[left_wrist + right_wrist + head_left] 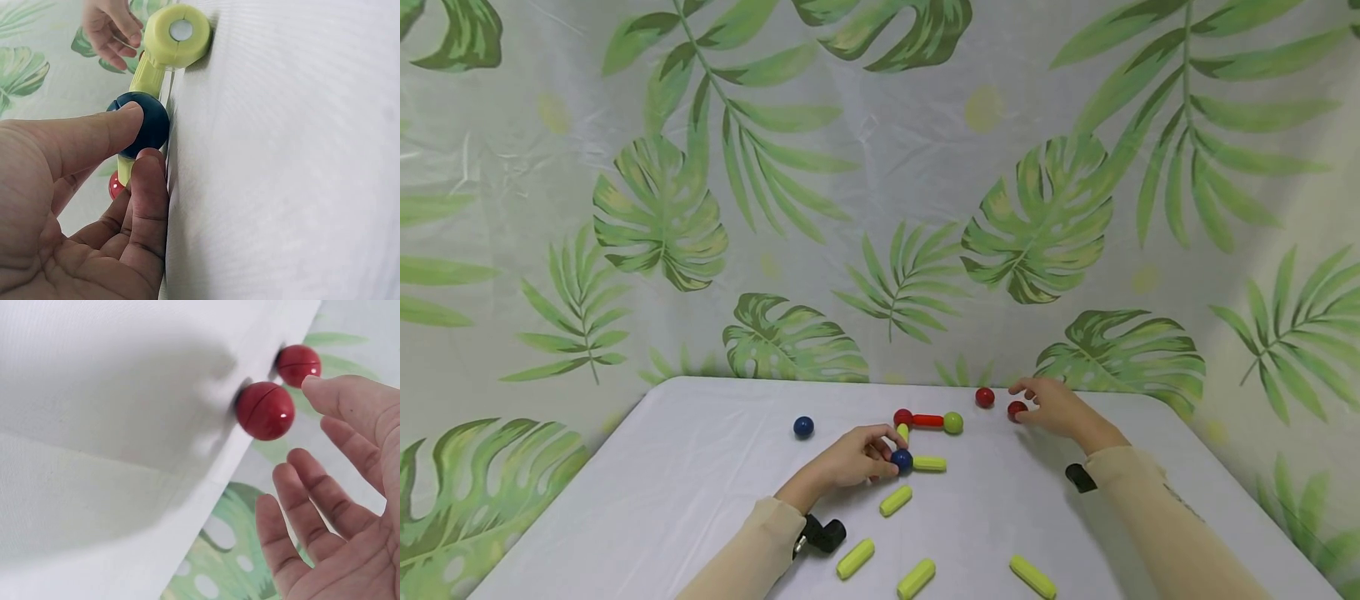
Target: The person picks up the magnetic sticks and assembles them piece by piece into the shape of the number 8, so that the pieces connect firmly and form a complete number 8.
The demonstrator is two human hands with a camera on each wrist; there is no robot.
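Note:
My left hand (pixel 848 458) pinches a blue ball (pixel 902 460) between thumb and fingers, as the left wrist view confirms. A yellow-green rod (pixel 930 463) with a grey round end sticks out from this ball to the right. Another yellow-green rod (pixel 902 432) joins it to a red ball (pixel 903 417), which a red rod (pixel 928 421) links to a green ball (pixel 952 423). At the back right, my right hand (pixel 1054 407) hovers with spread fingers beside a loose red ball (pixel 265 411). The right wrist view shows nothing held. A second loose red ball (pixel 299 365) sits close by.
Another blue ball (pixel 803 427) lies to the left. Nearer the front are several loose yellow-green rods, among them one rod (pixel 896 501) below the left hand and one (pixel 1033 577) at the right. A leaf-patterned curtain (pixel 880 192) hangs behind the white table (pixel 700 467).

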